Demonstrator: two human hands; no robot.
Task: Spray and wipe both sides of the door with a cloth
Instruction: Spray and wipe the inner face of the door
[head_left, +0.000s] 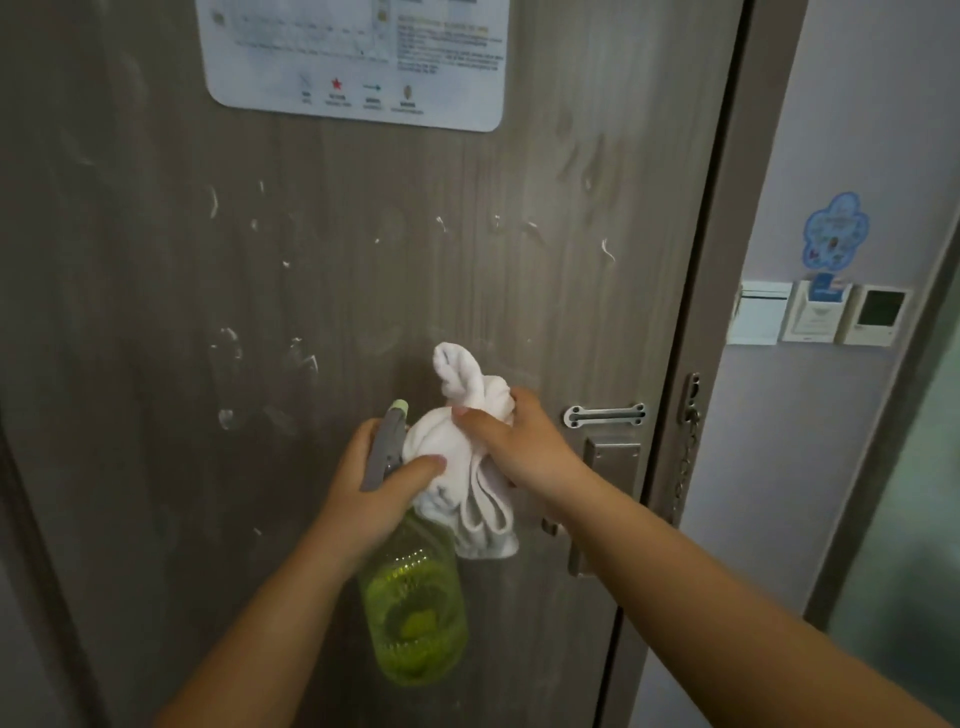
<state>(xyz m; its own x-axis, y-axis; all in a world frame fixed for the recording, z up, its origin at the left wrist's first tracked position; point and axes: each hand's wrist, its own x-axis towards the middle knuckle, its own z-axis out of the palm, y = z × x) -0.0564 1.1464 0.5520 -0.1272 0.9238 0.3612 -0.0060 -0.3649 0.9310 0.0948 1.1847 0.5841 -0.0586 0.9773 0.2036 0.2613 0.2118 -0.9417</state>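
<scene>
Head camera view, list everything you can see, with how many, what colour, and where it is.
wood-grain door: one, grey-brown, fills the left and centre, streaked with white foam marks
laminated notice sheet: one, white, stuck on the door at top
metal chain-lock slide: one, silver, on the door right of the cloth
metal door handle plate: one, grey, below the slide
wall panels: three, white, in a row on the right wall
flower-shaped sticker: one, blue, above the panels
plastic spray bottle: one, green with grey trigger, in the left hand
bunched cloth: one, white, in the right hand
left hand: one
right hand: one
</scene>
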